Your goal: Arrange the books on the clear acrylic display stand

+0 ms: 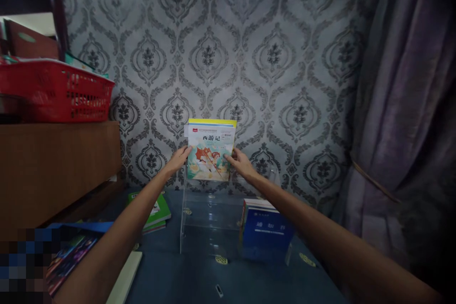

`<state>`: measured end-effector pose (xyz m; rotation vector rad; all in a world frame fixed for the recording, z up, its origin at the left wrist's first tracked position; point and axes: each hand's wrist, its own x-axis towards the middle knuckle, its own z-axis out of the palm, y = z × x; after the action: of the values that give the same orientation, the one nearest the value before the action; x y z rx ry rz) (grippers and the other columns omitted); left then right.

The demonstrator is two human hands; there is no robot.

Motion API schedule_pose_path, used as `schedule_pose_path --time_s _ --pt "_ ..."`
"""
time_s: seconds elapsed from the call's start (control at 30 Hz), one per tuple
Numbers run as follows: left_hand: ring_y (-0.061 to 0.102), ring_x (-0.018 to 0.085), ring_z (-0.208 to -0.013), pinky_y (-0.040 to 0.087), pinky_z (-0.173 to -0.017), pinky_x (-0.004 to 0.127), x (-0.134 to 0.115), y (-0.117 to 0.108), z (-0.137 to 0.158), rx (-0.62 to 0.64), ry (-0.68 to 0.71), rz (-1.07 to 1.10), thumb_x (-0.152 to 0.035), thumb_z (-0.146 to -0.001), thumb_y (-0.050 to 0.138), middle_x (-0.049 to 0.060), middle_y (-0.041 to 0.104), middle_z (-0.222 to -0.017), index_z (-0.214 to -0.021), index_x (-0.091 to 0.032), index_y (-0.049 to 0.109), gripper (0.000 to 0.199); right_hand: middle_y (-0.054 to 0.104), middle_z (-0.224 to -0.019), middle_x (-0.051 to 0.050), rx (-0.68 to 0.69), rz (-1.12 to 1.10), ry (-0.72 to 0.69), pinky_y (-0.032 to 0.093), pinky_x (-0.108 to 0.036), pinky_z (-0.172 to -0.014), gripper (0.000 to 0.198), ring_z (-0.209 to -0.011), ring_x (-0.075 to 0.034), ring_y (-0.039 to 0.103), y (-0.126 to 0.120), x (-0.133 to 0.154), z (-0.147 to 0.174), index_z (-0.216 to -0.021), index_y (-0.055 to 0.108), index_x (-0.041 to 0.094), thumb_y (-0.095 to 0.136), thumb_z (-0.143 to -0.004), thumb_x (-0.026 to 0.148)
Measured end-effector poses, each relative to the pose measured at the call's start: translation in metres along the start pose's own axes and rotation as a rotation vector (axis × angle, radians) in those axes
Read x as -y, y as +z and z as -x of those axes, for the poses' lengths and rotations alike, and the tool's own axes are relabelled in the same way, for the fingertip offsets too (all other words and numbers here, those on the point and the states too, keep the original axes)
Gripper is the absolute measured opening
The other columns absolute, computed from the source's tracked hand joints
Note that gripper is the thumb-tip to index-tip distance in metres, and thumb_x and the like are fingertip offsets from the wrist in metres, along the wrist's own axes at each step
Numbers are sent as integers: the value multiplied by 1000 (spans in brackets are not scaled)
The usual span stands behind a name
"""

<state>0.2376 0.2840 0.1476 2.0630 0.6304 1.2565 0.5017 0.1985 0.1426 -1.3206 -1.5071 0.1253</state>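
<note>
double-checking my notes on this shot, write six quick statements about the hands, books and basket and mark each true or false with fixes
1. The left hand and right hand both hold the illustrated book. True.
2. The blue book is right of the green book. True.
3. The right hand rests on the blue book. False: it holds the illustrated book.
4. The green book stands upright. False: it lies flat.
5. The red basket sits on the brown cabinet. True.
6. The red basket is right of the hands. False: it is left.
</note>
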Motion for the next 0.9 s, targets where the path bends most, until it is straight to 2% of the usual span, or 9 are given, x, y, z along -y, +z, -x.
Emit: schedule_pose_path --time_s 0.13,0.27,0.37,0.53,0.7,0.9 --pt "64 22 -90 52 -73 31 -3 -1 4 7 20 -27 -56 -93 41 8 71 -97 -105 -15 63 48 71 -108 -12 -100 32 13 56 -37 -80 56 -93 -25 70 2 4 4 -132 44 16 62 -84 38" --pt "63 22 -89 52 -78 33 -2 0 4 -14 68 -67 -53 -93 41 7 69 -94 -97 -17 61 41 72 -107 -14 -166 94 16 56 -39 -82 46 -97 -28 70 7 7 10 -125 50 16 58 -87 41" --pt "63 23 -92 50 -86 36 0 1 5 -34 94 -95 -50 -94 42 7 69 -98 -94 -18 59 37 73 -109 -14 -159 159 18 54 -37 -84 37 -99 -28 69 10 9 10 -117 58 16 53 -89 41" --pt "63 25 -101 49 -91 37 4 6 6 -52 98 -114 -49 -95 40 9 70 -105 -105 -20 57 35 74 -103 -15 -144 311 40 49 -33 -78 32 -94 -28 68 11 10 7 -108 65 15 52 -90 37" --pt "62 26 -111 47 -98 37 5 8 5 -55 106 -119 -47 -96 40 10 71 -106 -108 -20 58 34 73 -94 -15 -132 405 42 45 -31 -71 29 -88 -27 67 11 10 6 -99 67 15 51 -91 38" --pt "61 26 -115 46 -102 39 4 5 5 -21 126 -102 -45 -97 40 13 67 -123 -117 -17 56 37 73 -92 -13 -106 386 46 45 -29 -70 27 -86 -25 66 9 10 7 -97 65 16 52 -90 39"
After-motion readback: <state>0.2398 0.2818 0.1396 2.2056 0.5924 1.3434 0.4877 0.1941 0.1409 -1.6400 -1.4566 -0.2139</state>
